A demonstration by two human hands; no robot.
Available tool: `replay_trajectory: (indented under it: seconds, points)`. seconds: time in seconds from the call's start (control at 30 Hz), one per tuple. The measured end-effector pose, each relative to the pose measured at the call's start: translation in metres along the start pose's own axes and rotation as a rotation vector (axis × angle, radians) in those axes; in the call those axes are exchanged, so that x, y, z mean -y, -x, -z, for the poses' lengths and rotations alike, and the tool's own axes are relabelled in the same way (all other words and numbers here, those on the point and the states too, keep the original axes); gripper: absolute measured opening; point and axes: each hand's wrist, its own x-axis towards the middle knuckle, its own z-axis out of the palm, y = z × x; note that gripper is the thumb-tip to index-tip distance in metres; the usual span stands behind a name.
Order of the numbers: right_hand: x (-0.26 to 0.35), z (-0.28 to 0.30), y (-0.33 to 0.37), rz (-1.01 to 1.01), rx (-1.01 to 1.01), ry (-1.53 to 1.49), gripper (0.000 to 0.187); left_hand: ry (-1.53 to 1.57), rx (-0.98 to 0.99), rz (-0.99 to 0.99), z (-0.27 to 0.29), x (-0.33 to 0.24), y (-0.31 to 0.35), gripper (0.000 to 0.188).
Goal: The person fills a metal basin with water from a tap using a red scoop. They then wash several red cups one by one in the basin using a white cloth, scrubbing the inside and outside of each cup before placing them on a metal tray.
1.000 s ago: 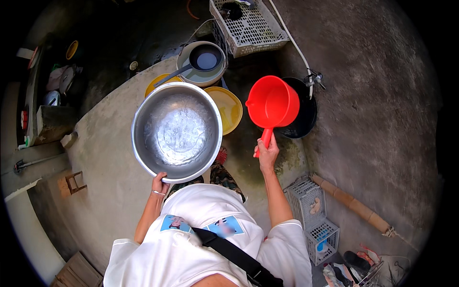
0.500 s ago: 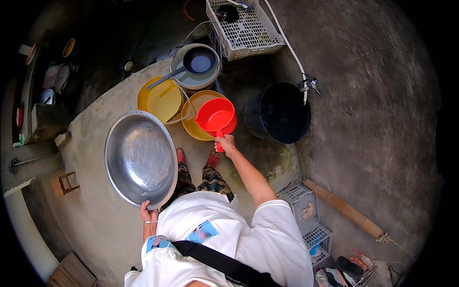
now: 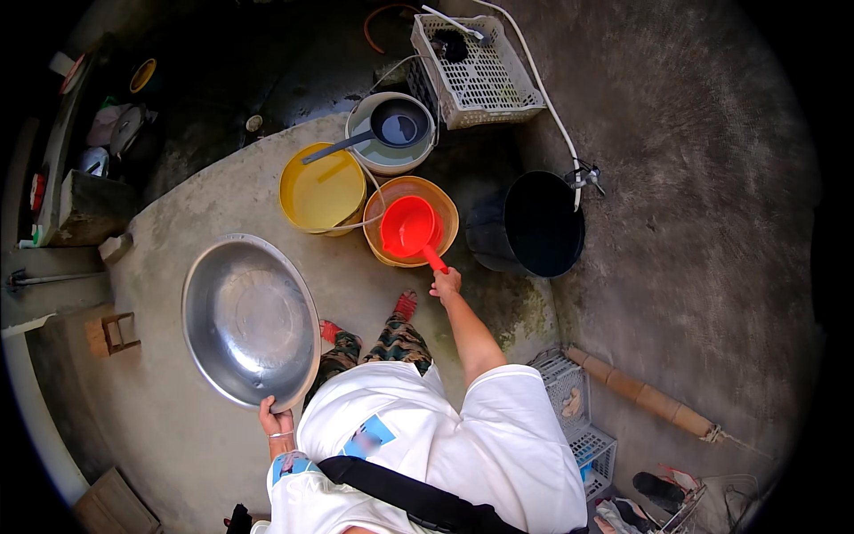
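Note:
With my left hand [image 3: 277, 416] I grip the near rim of a large silver metal basin [image 3: 253, 320], which hangs off to the left with its inside facing up. My right hand [image 3: 447, 283], arm stretched forward, is wrapped round the handle of a red plastic dipper [image 3: 407, 227]. The dipper's bowl is over an orange-yellow basin [image 3: 449, 200]; I cannot tell whether they touch. Left of that basin stands a yellow bucket [image 3: 320, 191] with liquid in it. Behind, a dark frying pan [image 3: 398, 123] lies across a pale bucket [image 3: 378, 165] of water.
A black bin [image 3: 544, 222] stands on the right, below a tap [image 3: 589, 178] with a white hose [image 3: 556, 120] on the wall. White plastic crates [image 3: 485, 80] are at the back. A bamboo pole [image 3: 640, 392] lies at the lower right, and a small wooden stool [image 3: 113, 335] sits at the left.
The dipper has swung so its handle now points toward the lower right, with its bowl over the orange-yellow basin. My feet have shifted, and the whole view has moved slightly.

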Motion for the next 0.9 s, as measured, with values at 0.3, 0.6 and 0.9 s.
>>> replay_trajectory:
  seconds: [0.3,0.6,0.9]
  points:
    - [-0.013,-0.100,0.171,0.076,0.724,-0.265,0.059,-0.067,-0.054,0.177,0.112,-0.083,-0.051,0.006]
    - [0.058,-0.258,0.344,0.565,1.094,0.372,0.060,-0.017,-0.049,0.093,0.109,-0.134,-0.059,0.008]
    - [0.124,-0.407,0.466,0.621,1.012,0.664,0.036,0.313,-0.057,-0.046,0.133,-0.222,-0.087,0.004]
